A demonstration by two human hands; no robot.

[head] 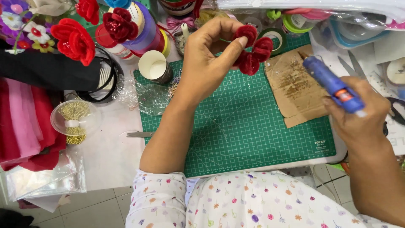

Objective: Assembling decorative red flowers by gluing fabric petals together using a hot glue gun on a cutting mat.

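Observation:
My left hand [209, 52] pinches a small red fuzzy flower [253, 50] made of curled petals, holding it up over the far edge of a green cutting mat [236, 126]. My right hand [358, 114] grips a blue glue gun [331, 82] by its handle. The gun's nozzle points up and left toward the flower, a short gap away. Under the gun lies a scrap of brown cardboard [295, 88] speckled with dried glue.
Finished red flowers [76, 40] and spools stand at the back left beside a paper cup [154, 65]. A clear tub of gold beads [74, 116], small scissors [139, 134], pink and red fabric [25, 122] and plastic containers [354, 29] surround the mat.

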